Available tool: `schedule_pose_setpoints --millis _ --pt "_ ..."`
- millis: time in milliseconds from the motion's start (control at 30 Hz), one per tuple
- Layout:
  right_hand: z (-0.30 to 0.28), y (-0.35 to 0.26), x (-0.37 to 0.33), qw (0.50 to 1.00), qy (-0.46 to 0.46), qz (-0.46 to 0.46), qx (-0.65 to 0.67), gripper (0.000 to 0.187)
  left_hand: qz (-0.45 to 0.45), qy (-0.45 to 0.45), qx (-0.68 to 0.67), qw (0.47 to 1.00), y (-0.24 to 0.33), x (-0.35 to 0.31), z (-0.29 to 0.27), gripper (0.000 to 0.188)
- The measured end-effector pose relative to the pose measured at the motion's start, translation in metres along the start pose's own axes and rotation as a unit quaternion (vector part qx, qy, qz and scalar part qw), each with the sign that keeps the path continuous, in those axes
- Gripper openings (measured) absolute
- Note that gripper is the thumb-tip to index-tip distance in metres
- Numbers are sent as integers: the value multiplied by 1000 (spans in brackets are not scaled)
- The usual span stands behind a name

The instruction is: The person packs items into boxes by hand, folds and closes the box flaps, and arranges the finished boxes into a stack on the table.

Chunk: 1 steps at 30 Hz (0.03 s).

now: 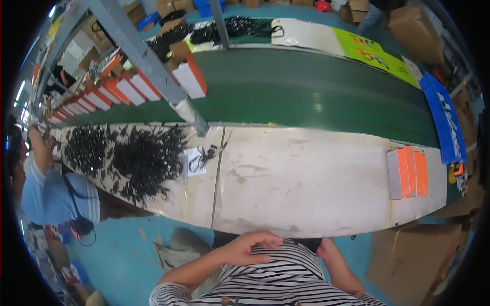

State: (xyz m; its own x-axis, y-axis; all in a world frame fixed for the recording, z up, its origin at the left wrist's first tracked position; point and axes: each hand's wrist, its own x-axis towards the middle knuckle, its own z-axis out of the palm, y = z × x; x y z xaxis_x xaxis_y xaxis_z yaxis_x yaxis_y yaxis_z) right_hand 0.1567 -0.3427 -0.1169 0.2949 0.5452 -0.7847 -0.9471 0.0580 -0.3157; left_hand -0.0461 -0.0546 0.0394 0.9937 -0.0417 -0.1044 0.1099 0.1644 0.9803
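Observation:
My left hand (255,247) rests in front of my striped shirt at the near edge of the pale worktable (301,178). Its thumb stands apart from the fingers and it holds nothing. Beside my right hip is my right hand (326,248), close to the table edge, its fingers mostly hidden. Several orange and white boxes (406,173) stand side by side at the table's right end. To the left lies a heap of black straps (145,160). One loose black strap (210,153) lies partly over a white sheet of paper (195,167).
Behind the table runs a green conveyor belt (306,86), with a row of orange and white boxes (109,93) on its left. A grey metal post (148,61) slants across. A person in blue (58,191) works at left. A cardboard box (413,260) is at lower right.

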Motion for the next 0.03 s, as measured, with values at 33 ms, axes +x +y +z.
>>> schedule_pose_setpoints --millis 33 --pt "-6 4 -8 1000 10 7 -4 54 -12 8 -7 1000 -5 -12 5 55"
